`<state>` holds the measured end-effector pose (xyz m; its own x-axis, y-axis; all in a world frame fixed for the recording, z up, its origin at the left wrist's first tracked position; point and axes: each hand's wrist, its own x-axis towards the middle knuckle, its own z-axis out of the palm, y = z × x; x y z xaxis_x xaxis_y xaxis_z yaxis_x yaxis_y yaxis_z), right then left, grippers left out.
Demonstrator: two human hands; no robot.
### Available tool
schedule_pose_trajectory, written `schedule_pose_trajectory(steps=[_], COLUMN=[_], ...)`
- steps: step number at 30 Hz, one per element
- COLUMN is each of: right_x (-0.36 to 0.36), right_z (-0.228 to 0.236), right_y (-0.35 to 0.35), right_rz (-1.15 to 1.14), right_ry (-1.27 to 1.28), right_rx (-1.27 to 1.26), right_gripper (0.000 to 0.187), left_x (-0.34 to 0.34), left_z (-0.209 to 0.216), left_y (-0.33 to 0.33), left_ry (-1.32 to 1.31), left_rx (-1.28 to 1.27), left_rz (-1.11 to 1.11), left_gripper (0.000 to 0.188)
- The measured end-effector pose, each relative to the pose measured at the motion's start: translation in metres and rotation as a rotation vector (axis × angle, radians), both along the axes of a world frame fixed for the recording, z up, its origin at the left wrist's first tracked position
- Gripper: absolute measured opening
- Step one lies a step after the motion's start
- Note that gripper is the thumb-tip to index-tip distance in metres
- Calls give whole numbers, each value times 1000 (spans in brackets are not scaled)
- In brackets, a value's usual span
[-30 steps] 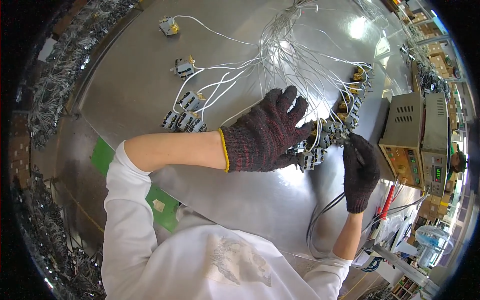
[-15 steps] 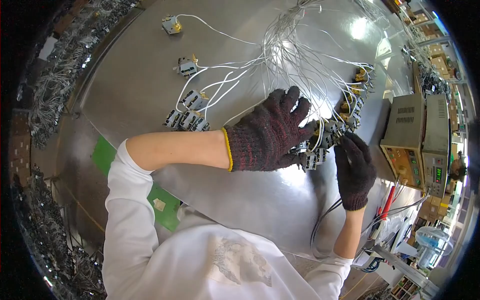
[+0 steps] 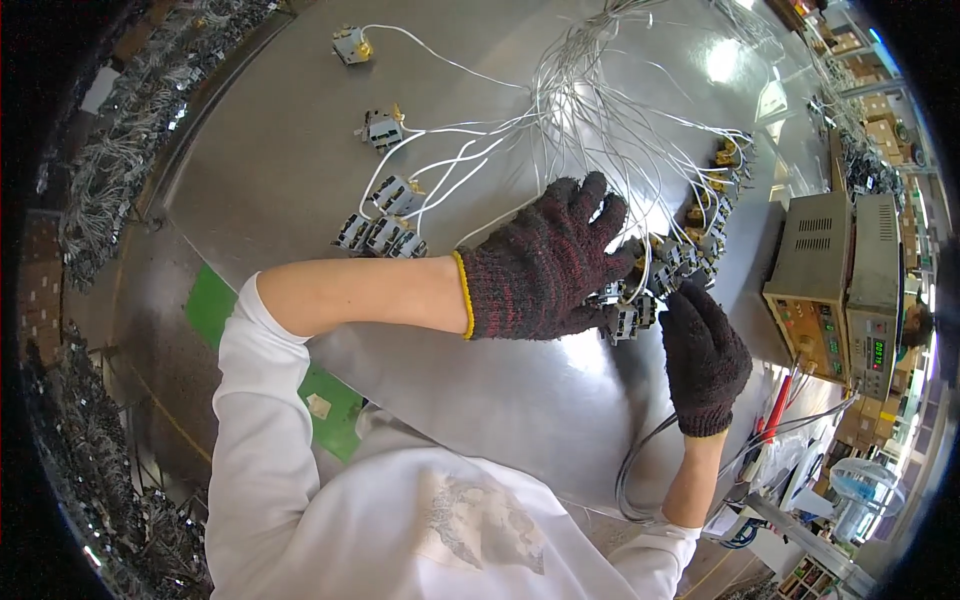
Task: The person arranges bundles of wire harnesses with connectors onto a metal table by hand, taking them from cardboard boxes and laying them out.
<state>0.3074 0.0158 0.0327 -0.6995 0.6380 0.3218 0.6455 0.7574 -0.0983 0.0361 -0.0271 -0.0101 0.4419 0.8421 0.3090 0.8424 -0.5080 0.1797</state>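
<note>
- Counter (image 3: 480, 400): bare metal, carries the work; bundled white wires (image 3: 565, 80) fan across its far half.
- Two instrument boxes (image 3: 806, 255): side by side at right, one with a lit green display. Dark cables (image 3: 632, 460) loop below the right hand.
- Left hand (image 3: 550, 260): gloved, reaching in from the left, palm down. Outer fingers spread; thumb and index straddle blocks. Firm grip or mere steadying: cannot tell.
- Right hand (image 3: 705, 350): gloved, fingertips drawn together against the near blocks. Anything pinched there is hidden; cannot tell.
- Wired grey blocks, three sets: a curved row (image 3: 712, 210) runs up the right side, a scattered set (image 3: 390, 195) lies left, and the nearest cluster (image 3: 626, 320) sits between the hands.
- Step in hand (judged): fingertip work on one block of the nearest cluster, left hand probably bracing.
- Next move (judged): calls for a steady block, precise right fingertips, slack wires.
</note>
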Motion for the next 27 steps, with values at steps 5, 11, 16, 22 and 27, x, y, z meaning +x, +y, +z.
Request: schedule_pose_trajectory(steps=[5, 11, 16, 22, 27], right_x=[-9, -17, -32, -20, -12], right_z=[4, 4, 17, 15, 5], right_y=[-28, -45, -47, -43, -40], right_rz=[-115, -248, -243, -251, -187], right_ry=[249, 130, -16, 79, 61], right_rx=[-124, -92, -18, -171, -14], right_gripper=[25, 22, 21, 20, 19], left_x=[1, 2, 4, 7, 7], left_z=[-4, -3, -4, -7, -8], left_y=[1, 1, 0, -1, -1], left_ry=[-38, -4, 17, 19, -31], left_rx=[86, 85, 68, 73, 63], left_rz=[-3, 12, 6, 11, -11], left_gripper=[61, 62, 61, 64, 63])
